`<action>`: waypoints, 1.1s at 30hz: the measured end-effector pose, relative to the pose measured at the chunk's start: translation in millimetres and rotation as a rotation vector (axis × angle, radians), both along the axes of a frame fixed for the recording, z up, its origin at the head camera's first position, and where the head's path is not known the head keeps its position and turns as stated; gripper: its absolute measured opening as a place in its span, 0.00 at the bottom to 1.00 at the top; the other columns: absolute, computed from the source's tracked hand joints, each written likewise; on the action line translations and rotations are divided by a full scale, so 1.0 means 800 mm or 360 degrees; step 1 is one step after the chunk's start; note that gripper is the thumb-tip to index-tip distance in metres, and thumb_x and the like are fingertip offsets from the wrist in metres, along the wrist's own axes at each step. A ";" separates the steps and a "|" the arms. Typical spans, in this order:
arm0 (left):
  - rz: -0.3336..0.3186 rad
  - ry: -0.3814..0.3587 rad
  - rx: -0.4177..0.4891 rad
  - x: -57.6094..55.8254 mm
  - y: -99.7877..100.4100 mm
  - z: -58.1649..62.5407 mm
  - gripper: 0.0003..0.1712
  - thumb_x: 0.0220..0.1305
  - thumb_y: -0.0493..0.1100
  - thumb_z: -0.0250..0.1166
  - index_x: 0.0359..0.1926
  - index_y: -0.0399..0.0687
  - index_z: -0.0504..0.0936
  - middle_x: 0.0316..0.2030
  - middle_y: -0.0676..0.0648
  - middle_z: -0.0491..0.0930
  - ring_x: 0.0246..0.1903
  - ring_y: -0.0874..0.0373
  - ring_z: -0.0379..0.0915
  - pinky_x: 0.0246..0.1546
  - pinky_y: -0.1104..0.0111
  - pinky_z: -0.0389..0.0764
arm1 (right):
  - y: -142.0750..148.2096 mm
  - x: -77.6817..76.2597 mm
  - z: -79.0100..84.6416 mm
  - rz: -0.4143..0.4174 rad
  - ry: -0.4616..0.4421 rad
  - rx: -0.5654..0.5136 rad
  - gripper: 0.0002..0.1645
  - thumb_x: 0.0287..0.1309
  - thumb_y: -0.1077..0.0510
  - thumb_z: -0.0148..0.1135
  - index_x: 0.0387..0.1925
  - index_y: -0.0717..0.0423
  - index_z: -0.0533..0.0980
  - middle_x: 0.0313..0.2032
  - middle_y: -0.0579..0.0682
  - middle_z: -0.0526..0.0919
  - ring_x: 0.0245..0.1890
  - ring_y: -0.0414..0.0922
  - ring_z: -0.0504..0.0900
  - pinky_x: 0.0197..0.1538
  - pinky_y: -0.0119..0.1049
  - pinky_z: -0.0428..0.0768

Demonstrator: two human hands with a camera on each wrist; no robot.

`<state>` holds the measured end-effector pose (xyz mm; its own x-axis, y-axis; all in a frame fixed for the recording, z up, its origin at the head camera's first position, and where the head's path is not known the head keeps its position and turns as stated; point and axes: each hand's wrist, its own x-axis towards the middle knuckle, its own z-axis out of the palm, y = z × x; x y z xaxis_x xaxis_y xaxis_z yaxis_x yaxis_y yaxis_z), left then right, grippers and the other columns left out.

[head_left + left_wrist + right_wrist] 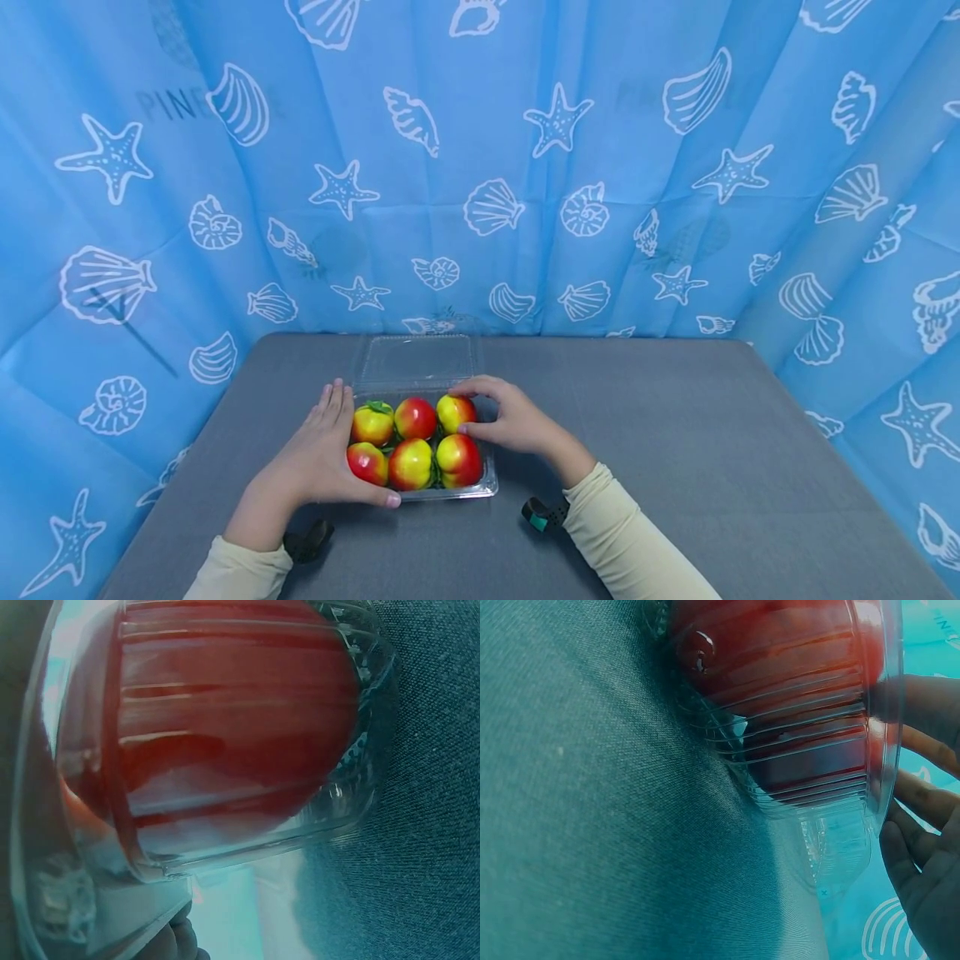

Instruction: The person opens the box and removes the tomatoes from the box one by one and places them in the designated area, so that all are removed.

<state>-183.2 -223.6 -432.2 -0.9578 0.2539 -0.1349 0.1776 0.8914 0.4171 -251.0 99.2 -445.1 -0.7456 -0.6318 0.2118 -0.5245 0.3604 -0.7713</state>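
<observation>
A clear plastic clamshell box [487, 486] lies on the table with its lid [418, 358] folded back. Several red-and-yellow peaches [410, 464] sit in it in two rows, some showing green leaves. Along the box's left side rests my left hand [311, 458], fingers straight and thumb stretched past the front left corner. My right hand [517, 419] reaches over the right rim and holds the back right peach [452, 412] between thumb and fingers. In the right wrist view, the fingers [922, 799] show beside the box rim. A peach [240, 712] shows through the ribbed wall in the left wrist view.
The grey cloth-covered table [660, 467] extends to both sides of the box. Behind it hangs a blue curtain [510, 150] printed with shells and starfish. Dark wrist devices [545, 514] sit below both hands, near the light sleeves [626, 533].
</observation>
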 end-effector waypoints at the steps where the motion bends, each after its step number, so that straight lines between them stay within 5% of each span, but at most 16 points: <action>1: 0.0001 0.0000 0.0001 0.000 0.000 0.000 0.95 0.31 0.86 0.75 0.85 0.34 0.40 0.85 0.30 0.35 0.84 0.28 0.29 0.79 0.31 0.48 | 0.000 0.000 0.000 0.0002 -0.0001 -0.0001 0.29 0.66 0.59 0.73 0.67 0.51 0.78 0.67 0.51 0.81 0.66 0.51 0.79 0.71 0.59 0.78; 33: -0.0001 0.0012 0.0008 0.000 -0.001 0.000 0.96 0.31 0.86 0.76 0.84 0.33 0.40 0.85 0.30 0.35 0.84 0.28 0.29 0.80 0.32 0.47 | 0.000 0.001 0.002 -0.0057 -0.0002 -0.0063 0.25 0.66 0.56 0.74 0.64 0.50 0.81 0.62 0.49 0.84 0.59 0.48 0.80 0.67 0.62 0.79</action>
